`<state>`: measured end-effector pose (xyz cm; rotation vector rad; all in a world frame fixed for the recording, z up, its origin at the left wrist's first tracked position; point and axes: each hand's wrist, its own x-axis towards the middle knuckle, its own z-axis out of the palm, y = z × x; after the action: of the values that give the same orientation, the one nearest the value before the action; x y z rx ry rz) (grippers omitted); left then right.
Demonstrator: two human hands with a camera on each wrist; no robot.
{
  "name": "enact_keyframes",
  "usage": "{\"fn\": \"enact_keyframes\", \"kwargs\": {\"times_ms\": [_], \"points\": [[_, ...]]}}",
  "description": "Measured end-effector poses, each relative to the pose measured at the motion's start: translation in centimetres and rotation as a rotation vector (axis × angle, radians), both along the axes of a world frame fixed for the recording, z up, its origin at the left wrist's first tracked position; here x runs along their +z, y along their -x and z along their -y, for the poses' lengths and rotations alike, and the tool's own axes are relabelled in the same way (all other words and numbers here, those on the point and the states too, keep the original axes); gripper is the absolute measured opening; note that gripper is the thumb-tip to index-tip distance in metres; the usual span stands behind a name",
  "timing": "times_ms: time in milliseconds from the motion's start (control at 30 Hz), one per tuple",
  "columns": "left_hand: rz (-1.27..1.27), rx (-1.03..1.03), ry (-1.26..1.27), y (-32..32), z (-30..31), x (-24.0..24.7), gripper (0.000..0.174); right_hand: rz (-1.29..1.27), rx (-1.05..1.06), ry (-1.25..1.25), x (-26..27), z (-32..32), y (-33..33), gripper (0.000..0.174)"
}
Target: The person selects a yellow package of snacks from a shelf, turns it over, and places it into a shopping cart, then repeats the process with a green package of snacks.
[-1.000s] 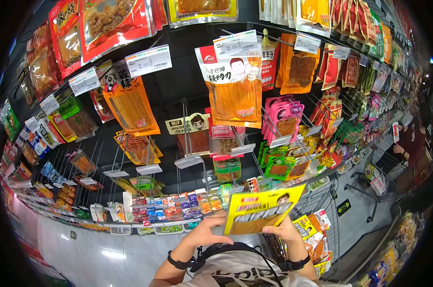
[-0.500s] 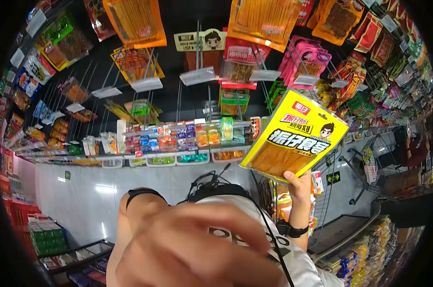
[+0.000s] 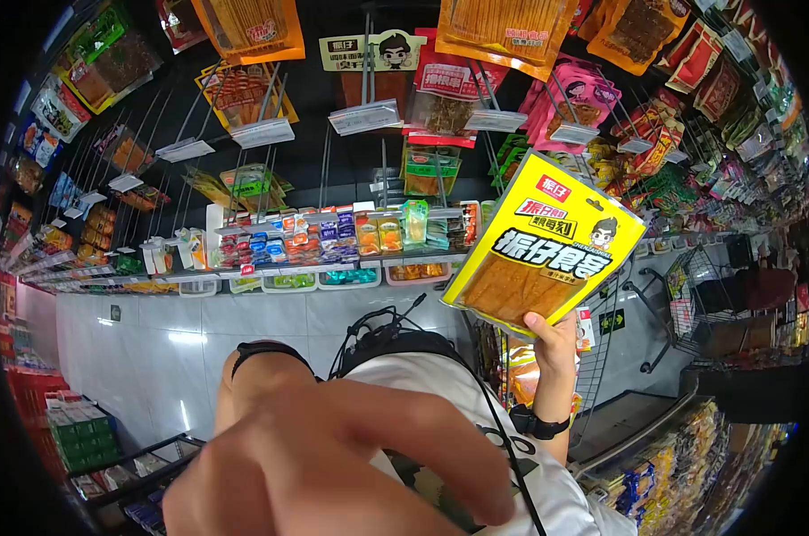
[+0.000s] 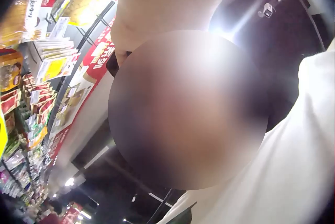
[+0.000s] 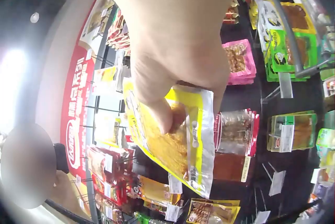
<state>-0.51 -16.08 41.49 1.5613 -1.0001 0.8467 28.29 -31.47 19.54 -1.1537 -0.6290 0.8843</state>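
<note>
A flat yellow snack packet [image 3: 547, 246] with a brown sheet-like food behind its clear window is raised at the right of the head view. My right hand [image 3: 554, 344] pinches its lower edge, thumb on the front. In the right wrist view the thumb presses on the packet [image 5: 196, 129]. Large and blurred, my left hand [image 3: 324, 447] is close before the head camera, fingers loosely bent, with nothing seen in it. The left wrist view shows skin of this hand [image 4: 172, 4] close to a blurred-out face.
Ahead, a shelf wall [image 3: 333, 161] carries hanging snack packets on metal hooks. Small bright packs [image 3: 315, 237] fill a low shelf. A wire cart [image 3: 592, 357] holding packets stands at the right, another cart [image 3: 699, 295] beyond it. A dark-framed rack [image 3: 145, 460] stands lower left.
My left hand has come away from the packet and risen close to the head camera. My right hand has kept the packet and turned its front up. The head view has tilted down.
</note>
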Motion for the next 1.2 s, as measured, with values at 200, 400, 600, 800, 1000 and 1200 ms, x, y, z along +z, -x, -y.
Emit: {"fn": "enact_keyframes", "kwargs": {"times_ms": [200, 400, 600, 800, 1000, 1200], "points": [[0.011, -0.017, 0.01, -0.3, -0.4, 0.0, 0.009, 0.002, 0.015, 0.016, -0.3, -0.1, -0.1, 0.044], [0.028, 0.041, 0.063, -0.7, 0.9, -0.5, 0.01, -0.005, -0.014, 0.021, 0.0, -0.4, 0.0, 0.046], [0.027, 0.007, 0.043, -1.1, -0.8, -0.5, 0.011, -0.031, -0.068, 0.015, 0.1, -0.3, 0.2, 0.049], [0.094, 0.23, 0.265, -3.5, 1.2, -1.5, 0.012, -0.356, -0.19, -0.17, -0.8, 0.9, -1.3, 0.058], [-0.163, 0.433, 0.435, -8.4, 2.3, -5.0, 0.013, -0.39, -0.445, -0.341, 0.5, 7.8, -6.7, 0.053], [-0.666, 0.548, 0.448, -8.7, -2.2, -13.4, 0.021, -0.209, -0.976, -0.286, -1.0, 17.2, -10.9, 0.041]]}}
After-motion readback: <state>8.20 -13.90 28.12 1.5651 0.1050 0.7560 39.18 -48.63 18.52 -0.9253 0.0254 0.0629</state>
